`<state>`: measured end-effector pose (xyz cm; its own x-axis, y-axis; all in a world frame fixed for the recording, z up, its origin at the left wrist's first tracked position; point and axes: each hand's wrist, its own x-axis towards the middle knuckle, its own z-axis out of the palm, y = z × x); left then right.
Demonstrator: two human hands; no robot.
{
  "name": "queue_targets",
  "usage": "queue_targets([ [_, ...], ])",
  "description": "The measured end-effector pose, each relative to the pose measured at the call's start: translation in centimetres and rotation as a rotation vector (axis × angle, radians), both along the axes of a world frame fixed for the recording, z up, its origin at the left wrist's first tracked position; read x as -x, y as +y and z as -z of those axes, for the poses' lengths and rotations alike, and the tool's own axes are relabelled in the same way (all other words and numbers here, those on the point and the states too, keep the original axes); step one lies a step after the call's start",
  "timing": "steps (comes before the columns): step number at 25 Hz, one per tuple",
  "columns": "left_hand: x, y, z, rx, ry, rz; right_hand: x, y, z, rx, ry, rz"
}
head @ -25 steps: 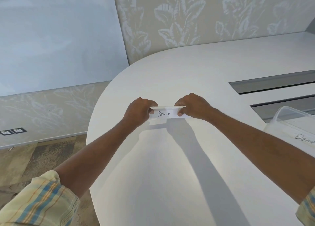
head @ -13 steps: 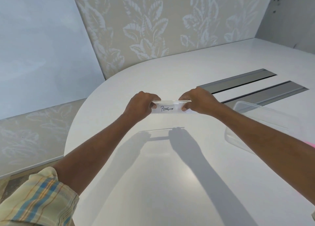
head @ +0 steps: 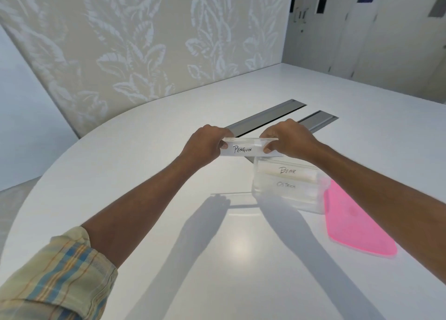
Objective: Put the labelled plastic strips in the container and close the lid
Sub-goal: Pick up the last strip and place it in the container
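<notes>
Pinching "PENGUIN" strip [head: 248, 148] by left hand [head: 207, 143], right hand [head: 288, 138], container [head: 288, 187] strips reading "BEAR" (plus "OSTRICH")

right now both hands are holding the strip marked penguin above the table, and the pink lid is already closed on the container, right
Not quite. The pink lid is not on the container: it lies flat on the table, beside the open container. The rest holds: the head view shows the left hand and right hand holding the Penguin strip by its ends above the table.
</notes>
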<state>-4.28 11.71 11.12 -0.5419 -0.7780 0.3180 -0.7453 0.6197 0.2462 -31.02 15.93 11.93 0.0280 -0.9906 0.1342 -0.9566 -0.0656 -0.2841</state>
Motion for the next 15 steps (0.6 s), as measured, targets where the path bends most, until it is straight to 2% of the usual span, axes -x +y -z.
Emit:
queue_targets([
  [7, 9.2, -0.9, 0.6, -0.022, 0.0, 0.115, 8.3, 1.7, 0.8, 0.0, 0.02, 0.111],
  [15, 14.6, -3.0, 3.6, -0.081, -0.13, 0.131, 12.5, 0.8, 4.3, -0.078, -0.016, 0.165],
])
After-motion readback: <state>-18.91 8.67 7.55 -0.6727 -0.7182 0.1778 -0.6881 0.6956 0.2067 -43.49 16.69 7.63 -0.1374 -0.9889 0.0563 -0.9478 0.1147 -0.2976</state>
